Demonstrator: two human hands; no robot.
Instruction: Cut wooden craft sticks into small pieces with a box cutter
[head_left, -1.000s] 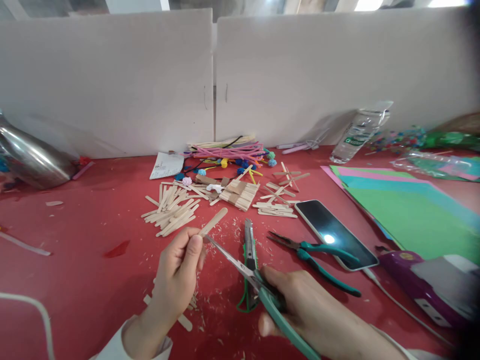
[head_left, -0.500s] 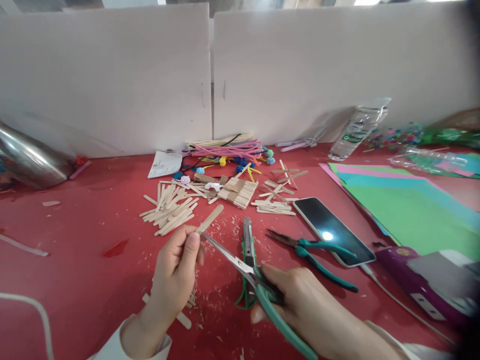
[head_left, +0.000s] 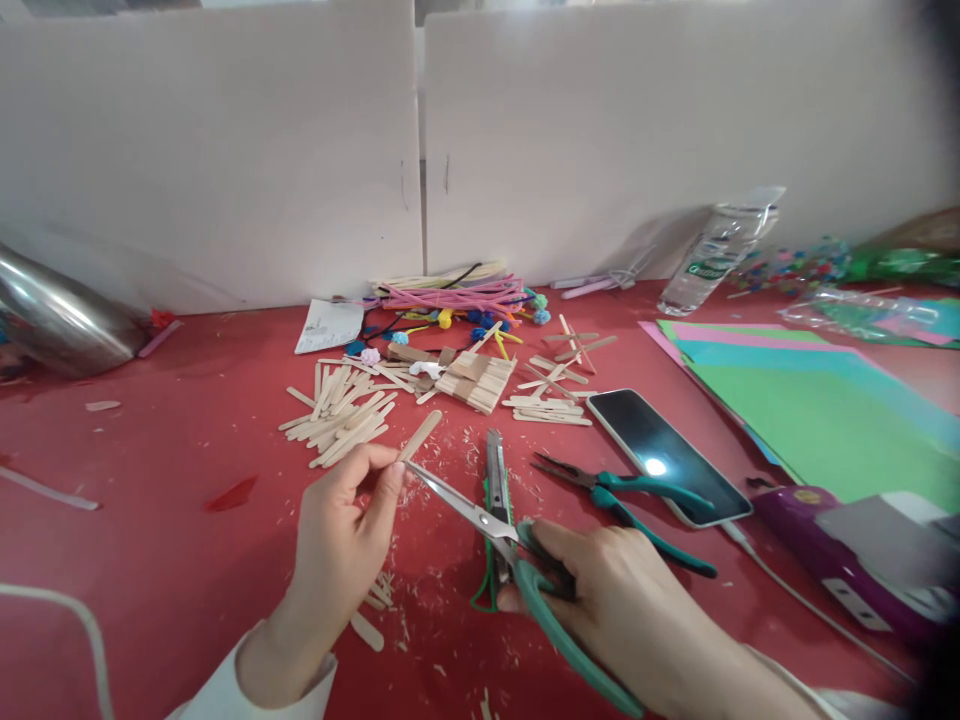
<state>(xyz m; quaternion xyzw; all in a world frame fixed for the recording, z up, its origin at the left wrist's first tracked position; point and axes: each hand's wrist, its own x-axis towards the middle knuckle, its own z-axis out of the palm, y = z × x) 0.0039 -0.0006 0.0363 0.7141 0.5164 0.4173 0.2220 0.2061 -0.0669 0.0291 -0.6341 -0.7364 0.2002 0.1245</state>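
Note:
Between thumb and fingers, my left hand [head_left: 346, 545] pinches a wooden craft stick [head_left: 421, 434] that points up and to the right. My right hand [head_left: 600, 590] is closed around the green handles of a pair of scissors [head_left: 487, 523]. The scissor tips meet the stick's edge right beside my left thumb; whether they cut into it I cannot tell. Under the scissors lies a utility knife [head_left: 496, 475] on the red table. Pliers with teal handles [head_left: 615, 495] rest to the right, partly against a phone [head_left: 637, 430].
A pile of craft sticks [head_left: 337, 415] and a banded bundle [head_left: 480, 382] lie ahead, with pink pipe cleaners [head_left: 450, 297] behind. Coloured paper [head_left: 825, 400], a water bottle [head_left: 716, 255] and a purple power strip [head_left: 810, 540] stand right. A metal flask [head_left: 67, 310] is far left. Wood shavings litter the table.
My left hand has shifted slightly, and the craft stick now tilts more upright. The scissors have moved a little right and their blades look closer together.

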